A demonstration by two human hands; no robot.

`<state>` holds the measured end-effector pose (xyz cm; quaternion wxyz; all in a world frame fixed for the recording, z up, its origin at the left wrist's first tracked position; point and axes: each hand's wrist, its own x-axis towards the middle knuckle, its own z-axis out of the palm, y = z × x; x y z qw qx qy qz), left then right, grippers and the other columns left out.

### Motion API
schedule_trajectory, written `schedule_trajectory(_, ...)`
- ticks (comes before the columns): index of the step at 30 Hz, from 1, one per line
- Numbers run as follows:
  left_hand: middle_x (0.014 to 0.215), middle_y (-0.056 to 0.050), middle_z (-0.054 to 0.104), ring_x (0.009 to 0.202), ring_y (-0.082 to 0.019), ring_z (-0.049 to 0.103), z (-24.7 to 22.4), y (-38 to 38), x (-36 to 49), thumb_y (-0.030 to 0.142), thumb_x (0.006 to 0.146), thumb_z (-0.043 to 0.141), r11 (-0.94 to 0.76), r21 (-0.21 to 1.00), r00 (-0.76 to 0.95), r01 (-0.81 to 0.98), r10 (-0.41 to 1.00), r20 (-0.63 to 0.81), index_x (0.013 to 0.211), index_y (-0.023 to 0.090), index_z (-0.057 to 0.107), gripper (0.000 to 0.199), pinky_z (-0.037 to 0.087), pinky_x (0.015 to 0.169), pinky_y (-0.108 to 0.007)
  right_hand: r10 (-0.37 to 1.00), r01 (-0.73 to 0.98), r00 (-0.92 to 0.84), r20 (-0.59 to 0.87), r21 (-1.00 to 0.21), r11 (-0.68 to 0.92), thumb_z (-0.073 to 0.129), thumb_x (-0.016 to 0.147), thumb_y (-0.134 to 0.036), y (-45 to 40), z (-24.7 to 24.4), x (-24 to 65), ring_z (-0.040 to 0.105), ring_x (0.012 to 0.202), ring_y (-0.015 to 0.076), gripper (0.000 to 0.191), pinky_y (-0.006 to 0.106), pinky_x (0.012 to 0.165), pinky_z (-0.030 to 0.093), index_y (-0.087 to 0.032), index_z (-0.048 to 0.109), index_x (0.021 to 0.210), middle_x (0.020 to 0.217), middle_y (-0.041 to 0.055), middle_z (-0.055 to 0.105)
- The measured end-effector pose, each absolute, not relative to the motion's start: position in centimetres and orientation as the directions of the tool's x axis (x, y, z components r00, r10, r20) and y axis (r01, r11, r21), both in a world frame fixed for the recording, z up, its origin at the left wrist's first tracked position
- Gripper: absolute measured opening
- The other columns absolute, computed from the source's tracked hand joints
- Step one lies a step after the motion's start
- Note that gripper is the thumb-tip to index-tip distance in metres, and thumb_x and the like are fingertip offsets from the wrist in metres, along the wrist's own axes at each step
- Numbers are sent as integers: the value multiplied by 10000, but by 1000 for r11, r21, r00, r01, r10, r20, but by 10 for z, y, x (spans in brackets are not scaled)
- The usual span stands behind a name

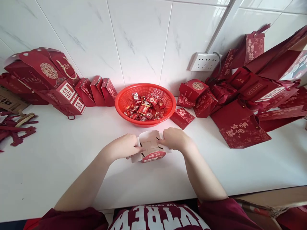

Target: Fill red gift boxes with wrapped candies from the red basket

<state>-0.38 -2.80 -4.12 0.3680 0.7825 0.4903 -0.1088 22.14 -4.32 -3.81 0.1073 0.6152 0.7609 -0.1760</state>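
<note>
A small cardboard gift box (pixel 153 156) stands unfolded at the top on the white table, its pale inside facing up and its red printed side toward me. My left hand (pixel 126 146) is closed on the box's left flap, thumb reaching inside. On the opposite flap my right hand (pixel 174 139) is closed too, with its thumb over the inner edge. Dark slots show in the box's walls near both thumbs. Just behind the box is a red plastic basket (pixel 120 111) holding many wrapped candies (pixel 145 108).
Red gift boxes (pixel 54 70) are stacked at the left, near dark red ribbons (pixel 21 127). More red boxes and bags (pixel 244 127) crowd the right side. A small red box (pixel 182 117) lies beside the basket. On the tiled wall is a power strip (pixel 205 62).
</note>
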Motion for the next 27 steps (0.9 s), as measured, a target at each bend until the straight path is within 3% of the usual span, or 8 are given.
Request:
schedule_trajectory(4,616,-60,687,559,-181,643,-50,-19,-1,392,845,504,-204,553,542,808,626,-561,578,171,625,367,475,552,-266,835,955,-285,-470,-214,205,471,945,-210,-39,-41,215,645,535,180,305,274,531,410,-131,681,738,611,71,697)
schedule_trajectory(8,641,-35,703,611,-184,677,-57,-9,4,240,751,545,-96,626,559,774,568,-604,785,169,671,149,505,567,-244,795,938,-329,-510,-273,214,460,930,-166,-35,-42,215,661,539,188,298,268,516,406,-120,676,729,595,74,702)
schedule_trajectory(12,640,-21,701,626,-189,689,-63,-2,7,184,707,569,0,668,574,744,511,-640,954,172,687,274,527,588,-249,762,924,-353,-543,-332,191,452,932,-190,-29,-46,220,669,537,179,295,256,535,426,-121,669,744,590,68,706)
schedule_trajectory(16,620,-28,681,554,-170,646,-53,-9,2,263,771,576,-97,623,568,776,536,-625,740,167,681,145,512,588,-266,761,914,-359,-540,-369,169,480,920,-252,-30,-42,228,637,502,140,358,235,546,435,-153,610,601,600,50,704)
schedule_trajectory(18,573,-24,638,478,-147,578,-41,-20,-1,351,841,543,-252,528,552,811,627,-549,578,173,616,326,447,539,-270,811,905,-369,-454,-374,202,502,904,-257,-36,-35,232,608,503,135,389,236,536,407,-165,563,531,572,43,677)
schedule_trajectory(21,565,-7,585,500,-142,526,-24,-41,-1,395,905,507,-448,399,568,800,780,-263,548,187,566,417,336,514,-278,885,848,-429,-180,-417,326,561,869,-196,-50,-21,235,594,583,134,244,232,539,374,-172,611,632,660,18,689)
schedule_trajectory(24,774,-4,673,696,-168,605,-19,-58,9,406,964,481,-536,475,645,698,758,-92,737,211,653,345,386,616,-282,854,754,-519,33,-453,476,586,888,-154,-62,-12,233,636,752,149,105,236,656,428,-188,685,879,857,15,723)
schedule_trajectory(27,968,-20,722,875,-214,649,-30,-71,21,457,1017,399,-603,532,748,594,657,-90,921,242,706,387,432,772,-340,801,701,-583,136,-413,581,555,943,-156,-66,-12,226,654,951,196,155,283,784,468,-165,684,1028,1072,77,713)
